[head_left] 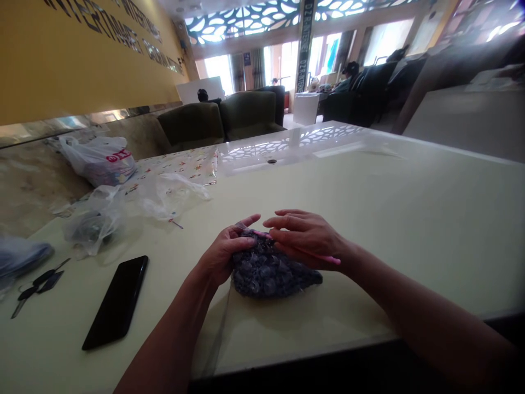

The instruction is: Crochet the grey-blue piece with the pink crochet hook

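Observation:
A dark blue-grey crocheted piece (268, 273) with a bumpy, looped surface rests on the pale table in front of me. My left hand (225, 253) grips its upper left edge, thumb on top and index finger stretched past it. A pink crochet hook (330, 259) lies under the palm of my right hand (309, 232), its shaft passing between the fingers. The hook's front end is at the top edge of the piece, close to my left thumb. Its very tip is hard to make out.
Left of my arm lie a black phone (117, 302) and a bunch of keys (40, 283). Beyond them sit a clear plastic bag (96, 221), a thin crumpled bag (170, 194) and a fuller white bag (100, 161). Green armchairs (250, 112) stand past the table's far edge.

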A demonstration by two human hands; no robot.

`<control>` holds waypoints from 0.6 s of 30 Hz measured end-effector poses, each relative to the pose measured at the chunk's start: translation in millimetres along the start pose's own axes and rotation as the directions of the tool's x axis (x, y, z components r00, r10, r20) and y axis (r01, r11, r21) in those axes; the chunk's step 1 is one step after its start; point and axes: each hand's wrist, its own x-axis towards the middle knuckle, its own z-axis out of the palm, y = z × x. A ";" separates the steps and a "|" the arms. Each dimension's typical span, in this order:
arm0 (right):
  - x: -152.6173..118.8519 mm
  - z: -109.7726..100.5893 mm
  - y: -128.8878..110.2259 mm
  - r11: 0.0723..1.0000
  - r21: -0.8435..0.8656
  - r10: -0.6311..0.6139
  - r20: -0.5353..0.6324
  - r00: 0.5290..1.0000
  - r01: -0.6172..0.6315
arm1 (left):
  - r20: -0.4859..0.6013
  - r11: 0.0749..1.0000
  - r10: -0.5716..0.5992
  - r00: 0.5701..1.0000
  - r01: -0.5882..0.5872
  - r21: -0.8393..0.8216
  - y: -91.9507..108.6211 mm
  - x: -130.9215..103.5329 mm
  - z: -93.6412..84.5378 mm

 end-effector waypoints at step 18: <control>0.3 15.9 -9.1 0.628 0.638 0.501 0.106 0.859 -0.445 | -0.048 0.988 0.146 0.988 -0.142 0.067 -18.1 0.2 13.5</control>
